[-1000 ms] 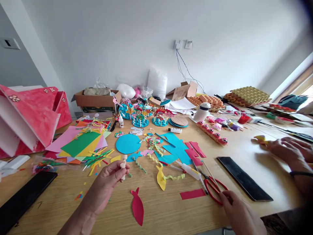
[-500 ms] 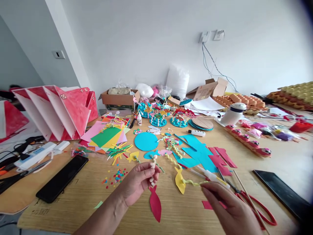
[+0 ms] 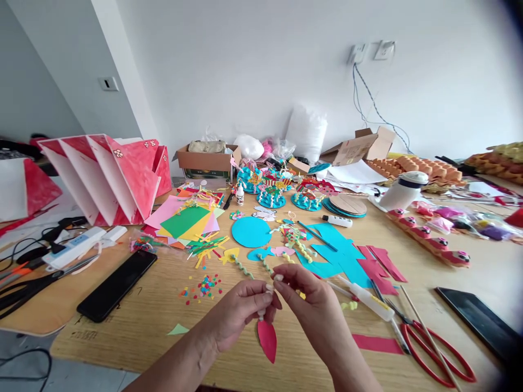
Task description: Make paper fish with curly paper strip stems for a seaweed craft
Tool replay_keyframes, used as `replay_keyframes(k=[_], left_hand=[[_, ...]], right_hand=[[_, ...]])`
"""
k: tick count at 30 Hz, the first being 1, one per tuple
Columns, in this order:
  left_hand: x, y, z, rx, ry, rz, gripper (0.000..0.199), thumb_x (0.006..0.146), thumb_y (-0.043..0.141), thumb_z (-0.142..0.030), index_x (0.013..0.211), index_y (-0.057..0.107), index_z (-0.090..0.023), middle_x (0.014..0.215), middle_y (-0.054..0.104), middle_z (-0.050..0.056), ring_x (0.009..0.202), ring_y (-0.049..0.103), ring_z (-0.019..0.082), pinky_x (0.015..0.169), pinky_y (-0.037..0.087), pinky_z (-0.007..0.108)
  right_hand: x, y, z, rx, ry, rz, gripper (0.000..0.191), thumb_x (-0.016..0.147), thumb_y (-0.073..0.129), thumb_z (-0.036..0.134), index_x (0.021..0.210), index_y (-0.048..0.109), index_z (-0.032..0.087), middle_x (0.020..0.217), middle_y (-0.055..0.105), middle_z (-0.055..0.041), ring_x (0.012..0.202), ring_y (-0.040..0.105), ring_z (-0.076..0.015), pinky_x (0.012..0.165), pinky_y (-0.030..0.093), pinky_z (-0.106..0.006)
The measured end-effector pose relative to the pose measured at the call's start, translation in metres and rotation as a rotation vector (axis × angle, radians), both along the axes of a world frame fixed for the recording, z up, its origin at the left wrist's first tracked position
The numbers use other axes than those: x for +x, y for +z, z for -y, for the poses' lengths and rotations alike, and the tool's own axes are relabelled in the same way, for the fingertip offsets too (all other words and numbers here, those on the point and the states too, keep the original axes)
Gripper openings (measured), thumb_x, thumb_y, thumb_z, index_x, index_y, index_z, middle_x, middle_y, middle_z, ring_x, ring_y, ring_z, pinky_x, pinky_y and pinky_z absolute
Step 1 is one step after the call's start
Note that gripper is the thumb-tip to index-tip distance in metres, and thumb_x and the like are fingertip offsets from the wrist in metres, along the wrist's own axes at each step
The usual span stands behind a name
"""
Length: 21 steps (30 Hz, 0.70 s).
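Tabletop (image 3: 134, 356): wood-look, fine grain, smooth, faint sheen at right. White twist (image 3: 278, 278): matt; material too small to tell. Red fish (image 3: 267, 342): flat matt paper. Blue disc (image 3: 251, 232): same, smooth. Phone (image 3: 116, 286): black, glossy, glass-like. Scissors (image 3: 461, 366): smooth red plastic-looking handles, metal blades. Glue bottle (image 3: 371, 300): translucent plastic. Cardboard box (image 3: 214, 162): dull brown. Egg trays (image 3: 433, 169): rough, matt pulp. Large bag (image 3: 307, 133): thin, crinkled plastic. Wall (image 3: 245, 65): smooth, matt.

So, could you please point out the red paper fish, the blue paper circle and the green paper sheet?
Red paper fish (image 3: 267, 342): head view, on its visible body.
Blue paper circle (image 3: 251, 232): head view, on its middle.
Green paper sheet (image 3: 185, 222): head view, on its middle.
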State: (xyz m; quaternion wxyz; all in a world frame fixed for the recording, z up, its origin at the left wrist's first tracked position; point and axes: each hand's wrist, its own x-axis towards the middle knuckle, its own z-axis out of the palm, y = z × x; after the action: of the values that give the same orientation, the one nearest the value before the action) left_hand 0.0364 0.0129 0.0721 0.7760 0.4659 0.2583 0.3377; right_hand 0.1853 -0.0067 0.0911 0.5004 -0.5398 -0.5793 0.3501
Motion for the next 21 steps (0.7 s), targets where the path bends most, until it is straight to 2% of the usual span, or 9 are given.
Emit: replay_keyframes(k=[5,7,12,14,17,21], left_hand=[[-0.002,0.005,-0.002,0.04,0.016,-0.087,0.023,0.079,0.057,-0.03,0.073,0.062,-0.009,0.061,0.051,0.002,0.06,0.046,0.011,0.061,0.032,0.022],[-0.003,0.006,-0.004,0.042,0.009,-0.107,0.024,0.077,0.058,-0.031,0.071,0.062,-0.009,0.06,0.051,0.002,0.059,0.047,0.011,0.06,0.033,0.023],[-0.005,0.008,-0.007,0.076,-0.016,-0.164,0.025,0.074,0.058,-0.033,0.067,0.062,-0.009,0.06,0.054,0.004,0.057,0.047,0.012,0.059,0.034,0.023],[-0.006,0.008,-0.007,0.094,-0.021,-0.19,0.027,0.074,0.058,-0.034,0.067,0.062,-0.009,0.059,0.054,0.004,0.057,0.046,0.012,0.059,0.033,0.023],[-0.006,0.01,-0.006,0.117,-0.016,-0.203,0.027,0.075,0.057,-0.035,0.067,0.062,-0.01,0.058,0.052,0.003,0.058,0.046,0.012,0.06,0.034,0.023],[-0.006,0.01,-0.004,0.126,0.007,-0.175,0.025,0.075,0.056,-0.034,0.069,0.062,-0.011,0.059,0.052,0.002,0.058,0.047,0.012,0.061,0.034,0.023]], right_hand=[[0.006,0.002,0.002,0.082,-0.034,0.164,0.01,0.076,0.056,0.027,0.078,0.064,0.021,0.069,0.067,-0.0002,0.063,0.061,-0.0139,0.059,0.047,-0.023],[0.011,0.007,0.001,0.144,-0.023,0.29,0.009,0.077,0.056,0.025,0.077,0.064,0.022,0.069,0.067,0.0006,0.062,0.061,-0.0131,0.058,0.047,-0.022],[0.019,0.024,-0.001,0.343,0.133,0.674,0.022,0.083,0.045,0.015,0.076,0.065,0.021,0.071,0.066,-0.0027,0.063,0.06,-0.0132,0.054,0.044,-0.022],[0.019,0.028,0.0,0.379,0.17,0.733,0.025,0.084,0.043,0.013,0.077,0.066,0.021,0.071,0.066,-0.0035,0.065,0.06,-0.0137,0.053,0.044,-0.022],[0.018,0.025,0.001,0.362,0.11,0.612,0.017,0.082,0.049,0.015,0.082,0.065,0.021,0.074,0.067,-0.0023,0.066,0.061,-0.0131,0.057,0.045,-0.022],[0.019,0.007,0.002,0.142,0.049,0.243,0.011,0.079,0.055,0.024,0.087,0.063,0.022,0.076,0.067,-0.0002,0.067,0.061,-0.0128,0.06,0.048,-0.022]])
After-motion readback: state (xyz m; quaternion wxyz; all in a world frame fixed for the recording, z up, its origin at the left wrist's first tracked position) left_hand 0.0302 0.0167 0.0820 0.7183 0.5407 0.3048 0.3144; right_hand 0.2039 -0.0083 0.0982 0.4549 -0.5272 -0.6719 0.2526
